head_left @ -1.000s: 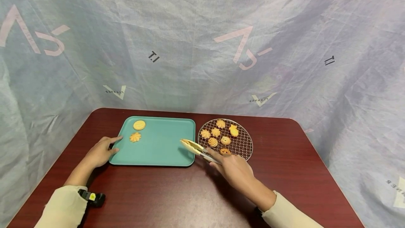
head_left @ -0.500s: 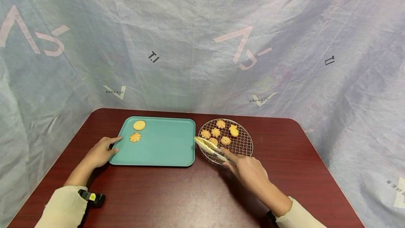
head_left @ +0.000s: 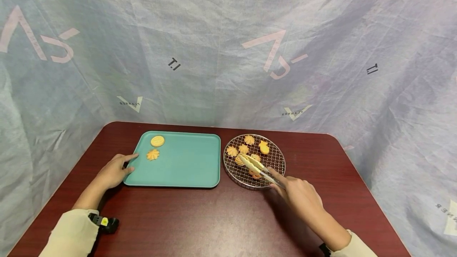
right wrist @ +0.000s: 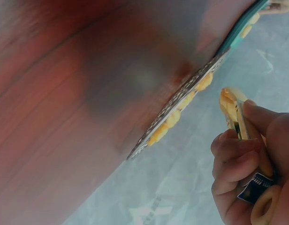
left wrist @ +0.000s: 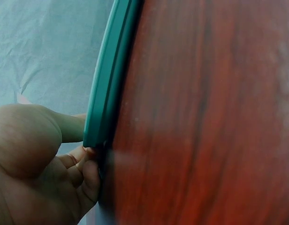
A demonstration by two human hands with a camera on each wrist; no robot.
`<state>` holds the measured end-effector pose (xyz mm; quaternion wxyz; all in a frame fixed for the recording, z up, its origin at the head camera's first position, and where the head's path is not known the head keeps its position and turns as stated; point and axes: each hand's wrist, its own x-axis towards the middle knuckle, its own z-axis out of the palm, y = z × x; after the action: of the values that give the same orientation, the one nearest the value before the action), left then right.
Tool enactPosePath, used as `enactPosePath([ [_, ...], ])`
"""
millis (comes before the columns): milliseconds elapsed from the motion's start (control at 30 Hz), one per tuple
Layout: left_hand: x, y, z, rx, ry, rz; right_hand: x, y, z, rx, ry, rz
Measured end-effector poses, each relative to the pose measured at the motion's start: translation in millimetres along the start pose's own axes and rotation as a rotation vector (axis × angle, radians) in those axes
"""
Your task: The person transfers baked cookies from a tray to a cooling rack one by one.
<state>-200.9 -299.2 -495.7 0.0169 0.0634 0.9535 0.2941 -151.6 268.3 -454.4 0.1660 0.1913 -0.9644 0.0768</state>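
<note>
My right hand point(head_left: 300, 197) grips a pair of tongs point(head_left: 262, 171) with pale yellow tips and metal arms. The tips hover over the round wire rack point(head_left: 275, 165), overlapping a swirl cookie point(head_left: 239, 161) and a ring cookie in the head view. No cookie shows between the tips. Seen from the right wrist, the tongs point(right wrist: 236, 110) stand apart from the rack point(right wrist: 182, 96). My left hand point(head_left: 113, 171) holds the left edge of a teal tray point(head_left: 185, 162), and the left wrist view shows its thumb and curled fingers pinching the tray corner point(left wrist: 100, 117).
On the tray's left side lie a round cookie point(head_left: 157, 141) and a flower-shaped cookie point(head_left: 153, 154). Several more cookies sit on the rack, among them a pineapple-shaped one point(head_left: 264, 148) and a pretzel-like one point(head_left: 255, 174). A dark red table point(head_left: 200, 217) bears everything, with a grey cloth point(head_left: 214, 50) hanging behind.
My right hand has carried the tongs rightward, from over the tray's right edge to above the rack. The left hand, the tray and its two cookies have stayed in place.
</note>
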Motion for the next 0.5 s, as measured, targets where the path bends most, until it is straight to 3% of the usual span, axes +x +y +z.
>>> enactPosePath([
  [500,0.2,-1.6,0.4,0.001,0.0,0.002,-11.0,32,-7,-0.031,-0.035,0.081],
])
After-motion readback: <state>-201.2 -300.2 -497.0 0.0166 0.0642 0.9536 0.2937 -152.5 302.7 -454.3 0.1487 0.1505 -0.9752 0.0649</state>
